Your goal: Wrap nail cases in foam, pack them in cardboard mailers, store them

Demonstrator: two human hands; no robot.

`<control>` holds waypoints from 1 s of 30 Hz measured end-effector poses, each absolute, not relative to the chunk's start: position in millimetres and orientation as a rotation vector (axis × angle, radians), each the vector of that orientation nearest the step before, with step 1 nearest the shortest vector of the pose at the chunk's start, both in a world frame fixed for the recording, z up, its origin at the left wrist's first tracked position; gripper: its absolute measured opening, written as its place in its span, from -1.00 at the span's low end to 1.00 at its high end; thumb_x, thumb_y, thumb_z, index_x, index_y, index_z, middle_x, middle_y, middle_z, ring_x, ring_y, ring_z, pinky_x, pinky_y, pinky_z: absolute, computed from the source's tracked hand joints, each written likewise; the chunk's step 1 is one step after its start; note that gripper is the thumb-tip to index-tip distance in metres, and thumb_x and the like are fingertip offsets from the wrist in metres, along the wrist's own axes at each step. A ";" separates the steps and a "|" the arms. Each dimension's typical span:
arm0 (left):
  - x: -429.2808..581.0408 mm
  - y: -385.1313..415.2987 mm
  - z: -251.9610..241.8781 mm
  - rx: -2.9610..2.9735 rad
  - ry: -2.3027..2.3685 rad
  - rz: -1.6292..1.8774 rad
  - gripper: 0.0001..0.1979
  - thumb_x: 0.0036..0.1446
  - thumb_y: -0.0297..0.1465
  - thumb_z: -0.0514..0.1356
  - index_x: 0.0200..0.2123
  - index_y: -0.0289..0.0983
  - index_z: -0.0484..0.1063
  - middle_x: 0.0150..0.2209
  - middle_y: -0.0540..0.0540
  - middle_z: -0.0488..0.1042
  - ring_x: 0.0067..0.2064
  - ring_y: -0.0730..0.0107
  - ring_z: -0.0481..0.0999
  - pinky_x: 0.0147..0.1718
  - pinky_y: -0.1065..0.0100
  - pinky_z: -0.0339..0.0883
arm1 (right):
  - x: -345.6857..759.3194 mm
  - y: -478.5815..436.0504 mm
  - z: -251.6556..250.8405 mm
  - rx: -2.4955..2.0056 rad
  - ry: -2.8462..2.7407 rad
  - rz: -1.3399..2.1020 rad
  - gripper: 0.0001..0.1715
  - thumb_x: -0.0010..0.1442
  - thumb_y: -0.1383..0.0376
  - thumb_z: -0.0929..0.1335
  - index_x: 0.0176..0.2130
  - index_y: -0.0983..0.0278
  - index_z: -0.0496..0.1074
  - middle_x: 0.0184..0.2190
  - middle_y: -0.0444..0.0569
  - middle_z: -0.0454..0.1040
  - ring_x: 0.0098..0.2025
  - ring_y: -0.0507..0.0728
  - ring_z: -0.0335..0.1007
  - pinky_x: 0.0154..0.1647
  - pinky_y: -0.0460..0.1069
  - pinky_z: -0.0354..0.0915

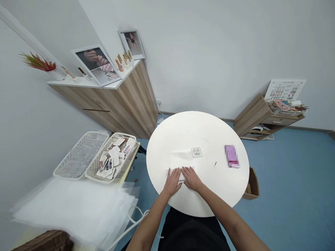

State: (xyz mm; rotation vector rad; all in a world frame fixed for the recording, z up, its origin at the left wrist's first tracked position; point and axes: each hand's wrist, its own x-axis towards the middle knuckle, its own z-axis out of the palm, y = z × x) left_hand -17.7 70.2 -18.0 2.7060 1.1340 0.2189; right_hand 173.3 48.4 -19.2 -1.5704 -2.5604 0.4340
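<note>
Both hands rest at the near side of a round white table. Under them is a thin, folded white sheet, possibly paper or foam. My left hand presses flat on its left part, fingers stretched out. On the right part lies my right hand, also flat with fingers extended. The hands almost meet at the fingertips and cover much of the sheet. A small clear case with little pieces inside sits just beyond them.
A purple packet lies at the table's right. To the left stand a basket of cards, a basket of clear plastic and a stack of translucent white sheets. A cardboard box is on the floor at right.
</note>
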 end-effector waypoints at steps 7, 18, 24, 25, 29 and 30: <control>-18.8 82.1 -3.7 2.555 1.032 0.217 -0.51 0.13 -0.22 0.16 0.12 -0.26 0.26 -0.03 -0.19 0.47 0.02 0.10 0.44 0.27 -0.05 -0.02 | 178.1 55.5 -7.7 -1.464 -2.624 0.661 -0.28 0.08 0.26 0.35 0.19 0.44 0.24 0.21 0.29 0.27 0.24 0.31 0.16 0.27 0.21 0.01; -21.6 133.1 0.6 2.292 1.339 0.187 -0.70 0.29 -0.18 0.03 -0.06 -0.13 0.45 -0.20 -0.03 0.57 -0.16 0.24 0.53 -0.01 0.19 0.33 | 179.3 111.5 10.6 -1.828 -2.376 0.754 -0.72 0.25 0.33 0.28 -0.02 0.26 0.37 -0.27 -0.03 0.51 -0.18 0.14 0.39 -0.04 0.02 0.15; -15.9 116.1 -6.4 2.515 1.499 0.256 -0.42 0.21 -0.40 0.06 0.30 -0.26 0.05 0.29 -0.30 0.17 0.32 -0.04 0.12 0.26 -0.22 -0.12 | 180.7 131.8 -10.8 -2.033 -2.220 0.696 -0.61 0.23 0.16 0.33 0.05 0.14 0.36 -0.09 0.06 0.43 -0.02 0.24 0.28 -0.09 0.06 0.19; -14.5 110.2 -8.4 2.600 1.462 0.255 -0.37 0.20 -0.42 0.07 0.32 -0.25 0.01 0.35 -0.29 0.06 0.37 -0.04 0.00 0.27 -0.24 -0.19 | 180.8 132.9 -14.2 -2.051 -2.203 0.661 -0.61 0.21 0.15 0.35 0.04 0.13 0.38 -0.07 0.07 0.41 -0.01 0.26 0.26 -0.09 0.08 0.19; -9.2 88.1 -22.6 2.723 1.306 0.219 -0.33 0.20 -0.44 0.01 0.36 -0.20 -0.12 0.40 -0.21 -0.06 0.40 0.03 -0.12 0.27 -0.28 -0.24 | 179.3 124.5 -26.2 -2.126 -2.065 0.496 -0.57 0.18 0.13 0.37 0.03 0.17 0.37 -0.03 0.11 0.36 0.02 0.31 0.22 -0.05 0.13 0.20; -8.1 84.3 -26.5 2.707 1.321 0.216 -0.32 0.21 -0.43 -0.01 0.37 -0.20 -0.15 0.39 -0.21 -0.05 0.40 0.03 -0.10 0.26 -0.30 -0.24 | 178.9 118.8 -29.8 -2.137 -2.009 0.433 -0.53 0.18 0.13 0.36 0.06 0.19 0.33 -0.01 0.13 0.34 0.03 0.32 0.21 -0.04 0.15 0.21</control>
